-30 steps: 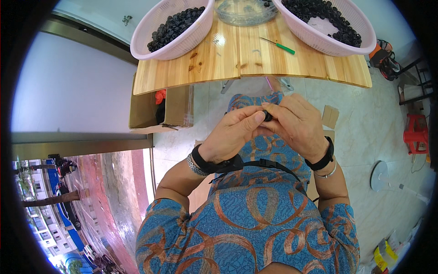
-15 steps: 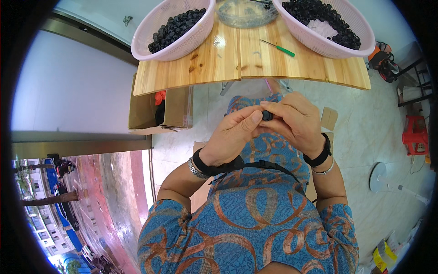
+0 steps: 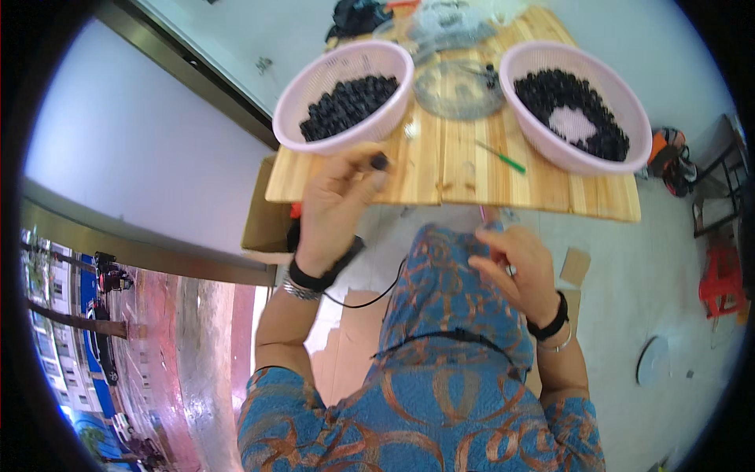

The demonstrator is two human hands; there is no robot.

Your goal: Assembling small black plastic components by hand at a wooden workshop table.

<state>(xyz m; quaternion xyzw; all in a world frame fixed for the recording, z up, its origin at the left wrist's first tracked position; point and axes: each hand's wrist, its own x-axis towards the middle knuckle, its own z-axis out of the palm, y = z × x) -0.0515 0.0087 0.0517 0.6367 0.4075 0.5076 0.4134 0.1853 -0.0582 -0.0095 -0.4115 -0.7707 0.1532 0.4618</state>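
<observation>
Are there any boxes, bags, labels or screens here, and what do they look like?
Open brown cardboard box: under the wooden table's left end, plain sides.
Clear crinkly plastic bags: far table edge, between the two pink baskets.
Flat brown cardboard piece: on the floor, right.
No labels or screens show.

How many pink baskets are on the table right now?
2. The left basket sits at the table's left end, just beyond the left hand; the right basket sits at the right end. Both hold small black pieces.
</observation>
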